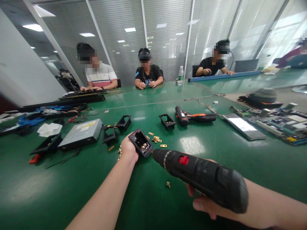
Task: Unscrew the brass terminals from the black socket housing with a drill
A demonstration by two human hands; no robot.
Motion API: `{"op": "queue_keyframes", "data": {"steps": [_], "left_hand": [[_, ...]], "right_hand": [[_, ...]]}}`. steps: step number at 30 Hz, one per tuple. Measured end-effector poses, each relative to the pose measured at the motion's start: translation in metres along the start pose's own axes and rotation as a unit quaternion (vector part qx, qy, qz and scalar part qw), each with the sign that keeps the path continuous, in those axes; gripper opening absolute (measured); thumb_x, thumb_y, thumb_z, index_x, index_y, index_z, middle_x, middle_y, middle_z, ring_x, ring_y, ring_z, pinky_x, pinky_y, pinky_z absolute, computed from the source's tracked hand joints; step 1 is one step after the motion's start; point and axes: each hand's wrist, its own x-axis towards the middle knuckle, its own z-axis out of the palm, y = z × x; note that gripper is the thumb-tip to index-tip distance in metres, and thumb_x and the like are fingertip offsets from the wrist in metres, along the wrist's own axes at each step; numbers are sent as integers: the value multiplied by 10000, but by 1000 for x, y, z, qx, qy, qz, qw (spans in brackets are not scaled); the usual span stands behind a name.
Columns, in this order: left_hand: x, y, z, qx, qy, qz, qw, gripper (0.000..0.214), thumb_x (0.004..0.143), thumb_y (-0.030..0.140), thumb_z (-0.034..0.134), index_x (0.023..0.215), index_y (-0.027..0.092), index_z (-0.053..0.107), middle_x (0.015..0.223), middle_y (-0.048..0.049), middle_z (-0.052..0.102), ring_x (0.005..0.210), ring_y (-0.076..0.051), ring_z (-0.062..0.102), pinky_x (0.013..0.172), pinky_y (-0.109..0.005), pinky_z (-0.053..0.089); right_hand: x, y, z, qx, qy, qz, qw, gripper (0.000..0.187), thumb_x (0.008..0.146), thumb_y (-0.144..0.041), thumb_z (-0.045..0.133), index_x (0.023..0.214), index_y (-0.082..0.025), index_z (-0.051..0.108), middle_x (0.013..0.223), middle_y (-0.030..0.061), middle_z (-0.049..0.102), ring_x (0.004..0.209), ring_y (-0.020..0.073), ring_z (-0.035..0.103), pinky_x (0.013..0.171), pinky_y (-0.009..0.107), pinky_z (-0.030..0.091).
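- Apparently unworked for now, a black housing lies at the far left, beside a metal disc drive; its inside is too dark to judge.
- Next come a second housing and a third, both set down on the green table; whether either is finished I cannot tell.
- The left hand is curled firmly round the side of the housing in work, holding it tilted, its opening towards the drill.
- Inside that housing, brass-coloured fittings show near the drill bit, so fastening seems under way but not complete; whether the bit touches them is unclear.
- Just beyond, loose brass plates suggest more fitting remains.
- Further right, a fourth housing has small brass-coloured bits inside, perhaps part-done.
- Nearer, a loose screw lies unused.
- The right hand is closed round the grip of the power drill, partly hidden beneath it.
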Motion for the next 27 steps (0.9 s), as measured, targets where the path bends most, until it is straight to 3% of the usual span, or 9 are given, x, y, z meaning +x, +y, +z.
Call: {"op": "queue_keyframes", "data": {"steps": [4, 9, 16, 18, 20, 22, 27], "left_hand": [[5, -1, -3, -9, 3, 16, 1000, 37, 818, 234, 658, 815, 197, 663, 716, -35, 680, 618, -232, 678, 676, -403, 629], [3, 0, -3, 0, -31, 17, 999, 87, 853, 253, 629, 875, 186, 681, 763, -76, 722, 640, -258, 712, 644, -406, 621], [-2, 6, -4, -13, -64, 50, 997, 90, 886, 267, 706, 929, 228, 638, 825, -45, 737, 667, -260, 742, 698, -421, 633], [-1, 7, -5, -16, -61, 49, 997, 98, 943, 293, 695, 916, 225, 629, 824, -45, 724, 680, -251, 740, 706, -411, 635], [0, 7, -5, -15, -58, 41, 997, 180, 989, 348, 694, 890, 219, 618, 809, -41, 702, 675, -244, 732, 701, -401, 635], [1, 6, -5, -15, -55, 40, 998, 272, 1003, 432, 713, 875, 216, 609, 793, -30, 681, 667, -241, 729, 690, -397, 634], [0, 3, -5, -31, -73, 62, 995, 474, 924, 666, 766, 884, 225, 595, 778, -17, 681, 709, -269, 771, 704, -411, 642]], "right_hand": [[4, 4, 0, -25, -21, 29, 999, 965, 902, -506, 867, 1703, -433, 335, 1037, 9, 646, 609, 100, 591, 568, 238, 533], [2, -4, 2, -33, -35, 41, 998, 1023, 920, -505, 856, 1736, -385, 250, 953, -7, 650, 614, 113, 609, 579, 236, 544], [7, -2, 0, 4, -33, 29, 999, 1082, 851, -425, 931, 1733, -401, 306, 1037, 12, 682, 625, 107, 642, 580, 235, 608], [9, -1, 0, 12, -29, 20, 999, 930, 841, -426, 934, 1643, -353, 469, 1053, 17, 687, 626, 97, 645, 588, 229, 625], [9, -1, 0, 7, -31, 9, 999, 587, 858, -428, 914, 1367, -256, 677, 1029, 18, 683, 623, 84, 636, 590, 218, 626], [8, -2, 0, 3, -33, 7, 999, 379, 867, -436, 902, 1098, -202, 712, 988, 11, 673, 619, 74, 624, 580, 205, 615], [6, -4, 2, -4, -35, 5, 999, 408, 888, -491, 882, 1094, -202, 681, 957, 15, 675, 604, 76, 618, 555, 201, 566]]}}
